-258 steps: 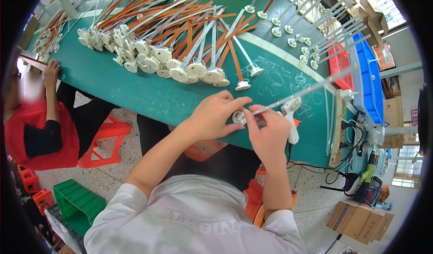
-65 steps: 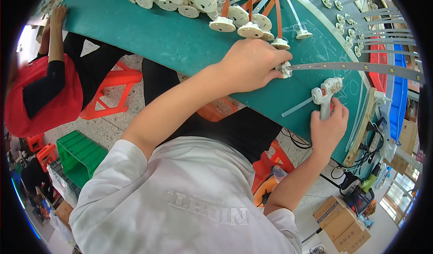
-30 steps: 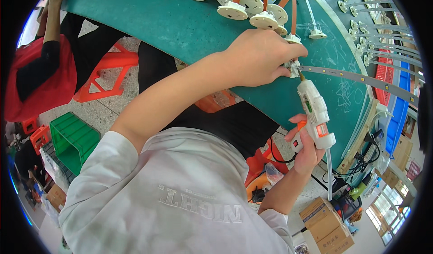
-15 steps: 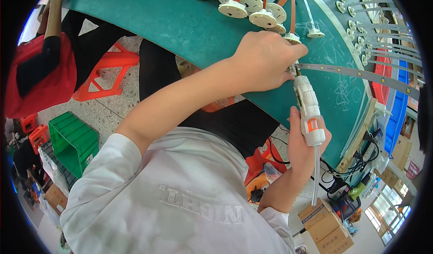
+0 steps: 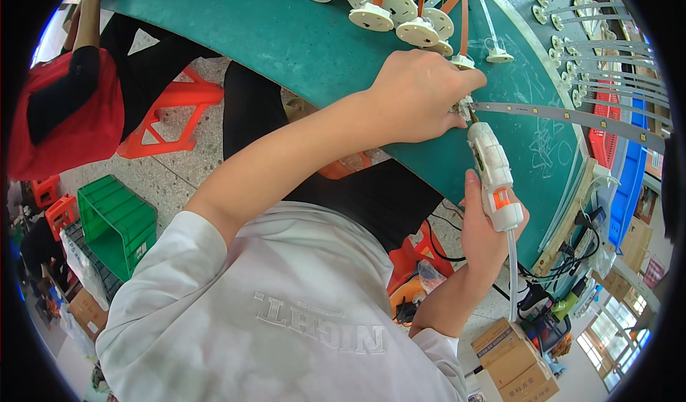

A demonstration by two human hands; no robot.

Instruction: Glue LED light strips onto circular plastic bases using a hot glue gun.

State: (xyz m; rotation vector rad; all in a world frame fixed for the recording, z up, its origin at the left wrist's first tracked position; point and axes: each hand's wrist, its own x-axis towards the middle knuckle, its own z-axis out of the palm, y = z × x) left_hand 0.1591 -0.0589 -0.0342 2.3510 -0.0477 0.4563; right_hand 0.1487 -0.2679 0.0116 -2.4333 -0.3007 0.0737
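My right hand (image 5: 493, 216) is wrapped round a white hot glue gun (image 5: 491, 162), its nozzle aimed up at my left fingertips. A long clear glue stick (image 5: 513, 273) trails out of the gun's rear end. My left hand (image 5: 421, 95) pinches a small whitish piece (image 5: 464, 109) at the end of an LED strip (image 5: 550, 111); the fingers hide most of that piece. From there the strip runs off to the right. The nozzle tip sits right beside the piece; whether it touches cannot be made out.
Cream discs (image 5: 418, 32) with orange and white strips crowd the far side of the green table (image 5: 236, 23). More strips with round ends (image 5: 579, 70) line the right. Cables (image 5: 572, 259) hang at the table's right edge. Another person in red (image 5: 78, 109) sits at left, near a green crate (image 5: 118, 223).
The glue gun has shifted slightly right and down, its nozzle a little lower beside the piece. Its glue stick has swung right. My left hand has hardly moved.
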